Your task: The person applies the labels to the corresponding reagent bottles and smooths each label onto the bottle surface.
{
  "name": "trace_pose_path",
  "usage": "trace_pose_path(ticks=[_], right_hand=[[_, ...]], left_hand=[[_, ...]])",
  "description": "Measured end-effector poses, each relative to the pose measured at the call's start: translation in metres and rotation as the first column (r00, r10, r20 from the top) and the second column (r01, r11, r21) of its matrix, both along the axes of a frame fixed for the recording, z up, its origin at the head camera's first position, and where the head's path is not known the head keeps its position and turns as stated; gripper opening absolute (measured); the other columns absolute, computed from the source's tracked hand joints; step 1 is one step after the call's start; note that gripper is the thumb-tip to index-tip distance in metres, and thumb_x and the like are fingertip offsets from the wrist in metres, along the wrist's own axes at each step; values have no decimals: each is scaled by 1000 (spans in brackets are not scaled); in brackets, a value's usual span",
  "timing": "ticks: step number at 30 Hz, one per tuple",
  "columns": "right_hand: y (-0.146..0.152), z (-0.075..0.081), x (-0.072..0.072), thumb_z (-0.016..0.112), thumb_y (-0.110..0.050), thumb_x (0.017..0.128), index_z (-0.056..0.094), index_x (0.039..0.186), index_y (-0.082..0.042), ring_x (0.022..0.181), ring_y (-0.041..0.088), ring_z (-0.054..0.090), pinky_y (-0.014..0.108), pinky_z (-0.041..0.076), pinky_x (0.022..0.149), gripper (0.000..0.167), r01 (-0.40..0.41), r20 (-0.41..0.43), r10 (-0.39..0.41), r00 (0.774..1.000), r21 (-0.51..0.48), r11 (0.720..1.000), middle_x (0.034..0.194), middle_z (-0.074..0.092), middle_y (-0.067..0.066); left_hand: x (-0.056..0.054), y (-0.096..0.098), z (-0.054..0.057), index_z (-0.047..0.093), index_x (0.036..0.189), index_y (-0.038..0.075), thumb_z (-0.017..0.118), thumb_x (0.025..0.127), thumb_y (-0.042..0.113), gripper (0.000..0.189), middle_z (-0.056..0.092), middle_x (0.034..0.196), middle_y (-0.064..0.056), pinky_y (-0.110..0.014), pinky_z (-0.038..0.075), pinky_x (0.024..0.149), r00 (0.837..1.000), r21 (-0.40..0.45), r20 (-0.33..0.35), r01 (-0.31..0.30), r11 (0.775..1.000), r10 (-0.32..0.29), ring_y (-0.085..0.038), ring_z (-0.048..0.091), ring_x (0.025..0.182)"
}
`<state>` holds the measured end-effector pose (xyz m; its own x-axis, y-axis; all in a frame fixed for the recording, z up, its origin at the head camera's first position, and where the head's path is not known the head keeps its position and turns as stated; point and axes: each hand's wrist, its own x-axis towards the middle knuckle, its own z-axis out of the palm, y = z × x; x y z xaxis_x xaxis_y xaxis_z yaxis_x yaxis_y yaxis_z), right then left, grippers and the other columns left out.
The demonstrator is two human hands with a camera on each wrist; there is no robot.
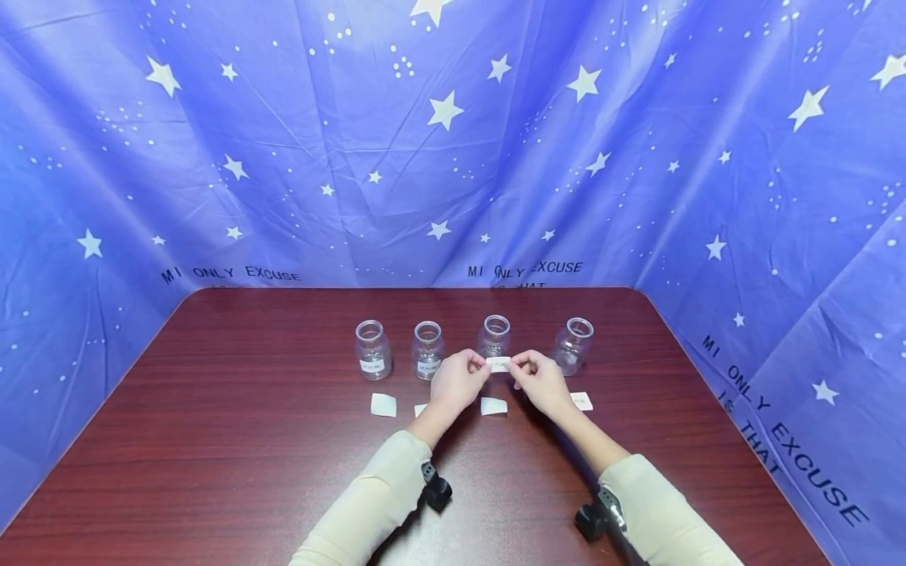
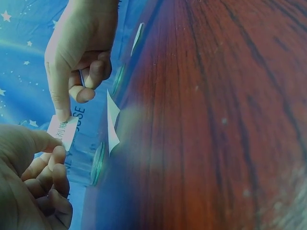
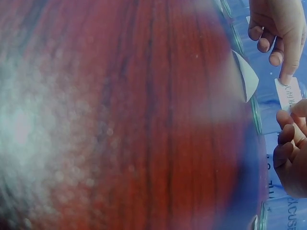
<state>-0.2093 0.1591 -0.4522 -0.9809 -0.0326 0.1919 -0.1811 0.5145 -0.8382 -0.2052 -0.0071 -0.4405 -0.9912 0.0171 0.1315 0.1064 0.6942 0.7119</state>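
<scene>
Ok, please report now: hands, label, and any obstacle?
Left hand and right hand pinch white label by both ends. Label in front of third jar from left; contact unclear. No obstacle visible.

A glossy reddish-brown wood-grain table (image 1: 212,440) with rounded far corners spreads across six o'clock in the head view. From nine o'clock through twelve to three hangs a creased violet-blue fabric curtain (image 1: 396,94), printed with white five-pointed stars (image 1: 445,111), white dots (image 1: 331,16) and black lettering (image 1: 782,435), "MI ONLY EXCUSE" at four o'clock.

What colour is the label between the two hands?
White with dark printed characters; the label shows best in the head view.
</scene>
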Motion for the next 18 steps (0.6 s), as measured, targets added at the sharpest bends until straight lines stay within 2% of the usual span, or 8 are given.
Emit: trace_pose_path(ticks=[9, 18], right_hand=[[-1, 0, -1, 66, -15, 86, 65, 89, -3, 53, 20, 59, 19, 38, 49, 12, 9, -1, -9, 1000, 7, 1000, 57, 59, 12], [-1, -2, -3, 66, -16, 86, 64, 88, -3, 50, 13, 56, 19, 38, 48, 13, 12, -4, -12, 1000, 12, 1000, 57, 59, 11]], left_hand=[[-2, 0, -1, 67, 85, 20, 61, 83, 30, 11, 64, 74, 7, -24, 41, 57, 1000, -19, 9, -11, 1000, 11, -7, 57, 66], [-4, 1, -4, 66, 84, 21, 61, 83, 30, 11, 63, 72, 8, -23, 41, 56, 1000, -31, -20, -18, 999, 17, -6, 56, 65]])
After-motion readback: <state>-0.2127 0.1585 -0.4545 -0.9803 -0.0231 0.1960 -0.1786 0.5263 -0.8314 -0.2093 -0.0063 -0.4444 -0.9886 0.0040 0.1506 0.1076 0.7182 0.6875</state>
